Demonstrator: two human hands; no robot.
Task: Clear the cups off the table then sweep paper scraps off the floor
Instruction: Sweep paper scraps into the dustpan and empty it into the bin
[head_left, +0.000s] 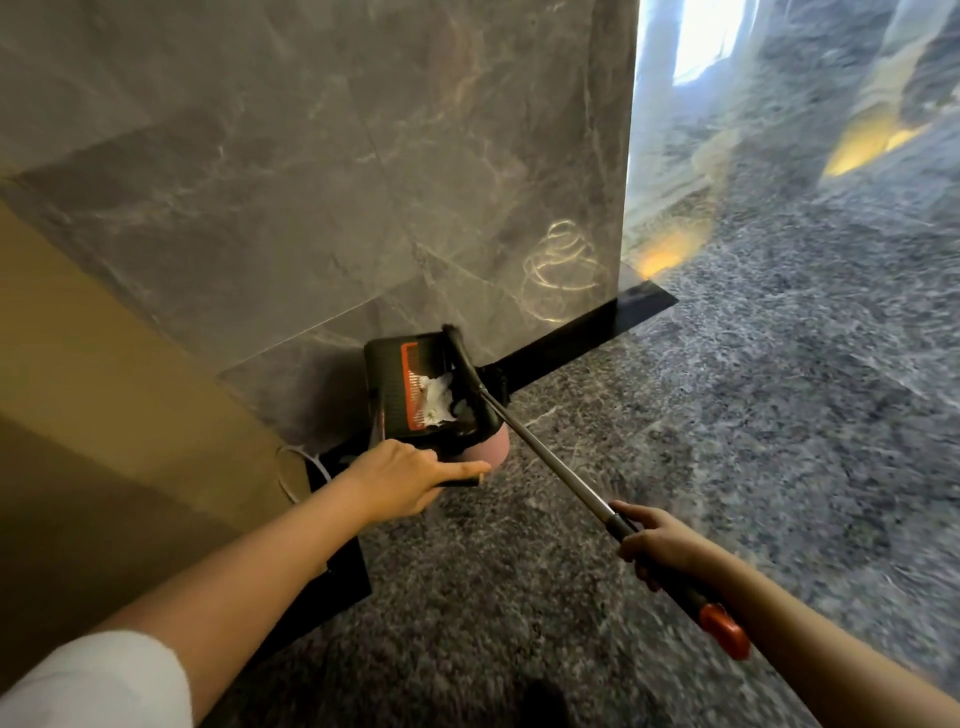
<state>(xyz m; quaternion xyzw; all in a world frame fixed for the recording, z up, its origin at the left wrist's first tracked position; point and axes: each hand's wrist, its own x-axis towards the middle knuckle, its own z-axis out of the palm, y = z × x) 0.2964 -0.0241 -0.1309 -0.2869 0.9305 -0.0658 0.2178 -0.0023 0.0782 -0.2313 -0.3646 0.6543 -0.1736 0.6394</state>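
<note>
Views: one, head-worn, wide-angle
Facing: forward and steeply down, toward the dark stone floor (675, 415) and the base of the grey marble wall (311, 182)
Nearness: close; both forearms enter from the bottom edge, left hand (400, 480) near centre, right hand (660, 545) at 4 o'clock
Frame centre: black dustpan (415, 395), just toward 12 o'clock of the left hand
Distortion: straight wall edges bow toward the frame borders
Shared area: not applicable, single view

Left hand (400, 480) tips dustpan (415, 387) – right hand (660, 545) grips broom (545, 452), paper scraps (436, 400) inside
</note>
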